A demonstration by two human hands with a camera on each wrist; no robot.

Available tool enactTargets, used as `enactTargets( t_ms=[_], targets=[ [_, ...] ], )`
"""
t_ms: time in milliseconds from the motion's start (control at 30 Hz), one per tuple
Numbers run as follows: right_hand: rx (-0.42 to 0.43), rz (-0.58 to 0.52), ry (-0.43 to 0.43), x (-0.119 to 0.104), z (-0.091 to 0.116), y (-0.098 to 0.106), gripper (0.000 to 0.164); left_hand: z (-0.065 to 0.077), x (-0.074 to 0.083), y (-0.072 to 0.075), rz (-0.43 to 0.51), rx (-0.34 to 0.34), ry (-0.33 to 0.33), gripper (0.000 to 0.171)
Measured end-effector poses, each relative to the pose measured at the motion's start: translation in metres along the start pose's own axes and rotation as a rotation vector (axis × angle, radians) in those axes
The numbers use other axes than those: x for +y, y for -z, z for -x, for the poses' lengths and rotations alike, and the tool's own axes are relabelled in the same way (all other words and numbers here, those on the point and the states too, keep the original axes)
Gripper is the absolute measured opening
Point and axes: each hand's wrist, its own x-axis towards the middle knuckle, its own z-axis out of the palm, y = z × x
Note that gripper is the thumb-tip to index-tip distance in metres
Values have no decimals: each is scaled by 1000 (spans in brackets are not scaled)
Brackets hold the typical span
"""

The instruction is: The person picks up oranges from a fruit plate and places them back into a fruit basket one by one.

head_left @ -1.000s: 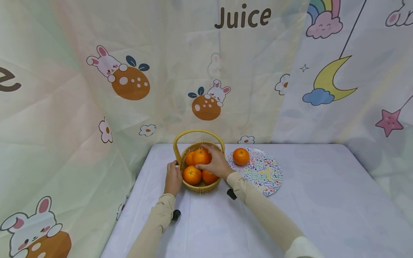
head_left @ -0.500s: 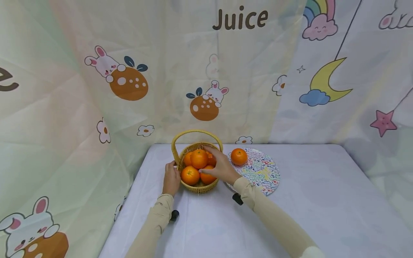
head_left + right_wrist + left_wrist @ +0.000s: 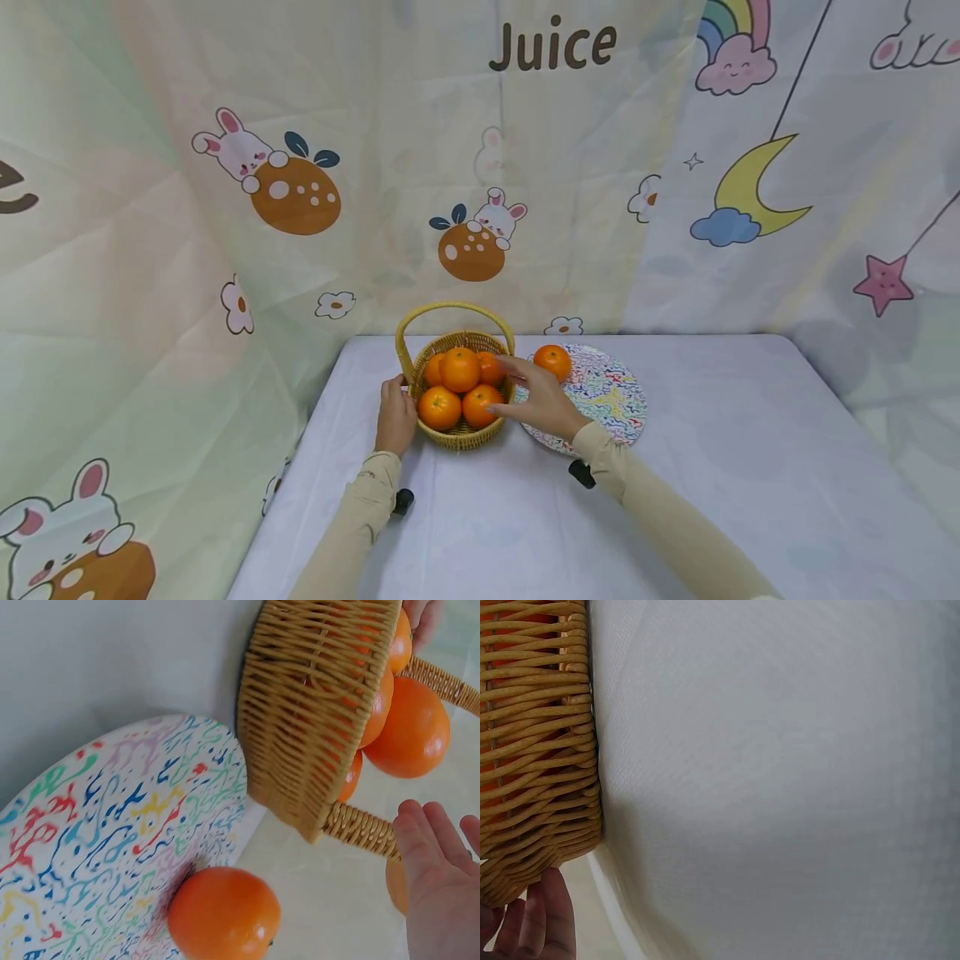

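Observation:
A woven basket (image 3: 463, 442) with an arched handle (image 3: 455, 306) stands toward the back of the table, holding several oranges, one of them on top (image 3: 460, 369). My left hand (image 3: 395, 415) grips the basket's left side by the rim; its fingers (image 3: 551, 915) lie against the wicker in the left wrist view. At the basket's right edge is my right hand (image 3: 547, 407), thumb and fingers spread with nothing between them. The right wrist view shows its fingers (image 3: 420, 832) straight, beside the handle's base. Another orange (image 3: 552, 363) sits on a colourful patterned plate (image 3: 615, 400).
The plate is close beside the basket on its right. A white cloth covers the table (image 3: 480, 533). Behind it hangs a printed curtain (image 3: 375, 167) with rabbits, fruit and a moon, close to the table's back edge.
My right hand has let go of the top orange and drawn back to the right, out over the basket's rim. My left hand stays at the basket; the view has shifted slightly.

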Motion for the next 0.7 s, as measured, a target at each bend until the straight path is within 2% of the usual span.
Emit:
enactTargets(
  t_ms=[200, 433, 700],
  targets=[
    [31, 46, -28, 12, 7, 11, 77, 0, 1, 2, 3, -15, 12, 33],
    [95, 3, -62, 22, 10, 28, 77, 1, 0, 1, 3, -7, -2, 33],
    [181, 65, -116, 41, 8, 46, 77, 0, -2, -1, 6, 4, -23, 32]
  ],
)
